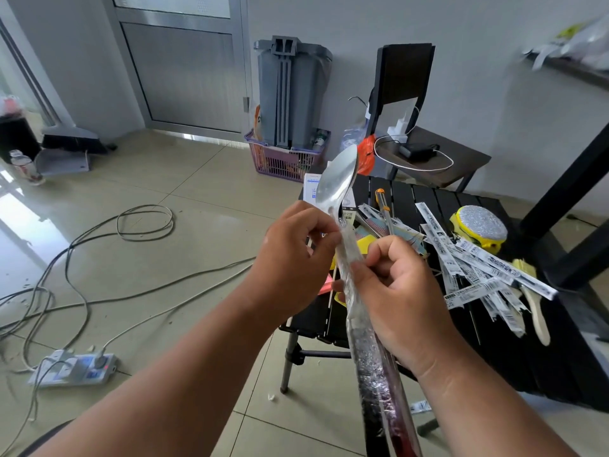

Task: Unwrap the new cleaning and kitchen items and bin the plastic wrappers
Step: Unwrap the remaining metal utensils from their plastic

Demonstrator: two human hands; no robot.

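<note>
Gripping wrapped spoon (339, 179), both hands; plastic wrapper (359, 311) sheathing handle.

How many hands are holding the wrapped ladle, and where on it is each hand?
2. The left hand pinches the plastic wrapper just below the bare bowl of the ladle. The right hand grips the wrapped handle slightly lower, on its right side.

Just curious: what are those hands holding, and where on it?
A metal spoon: left hand pinches its wrapped neck, right hand grips the plastic-covered handle.
</note>
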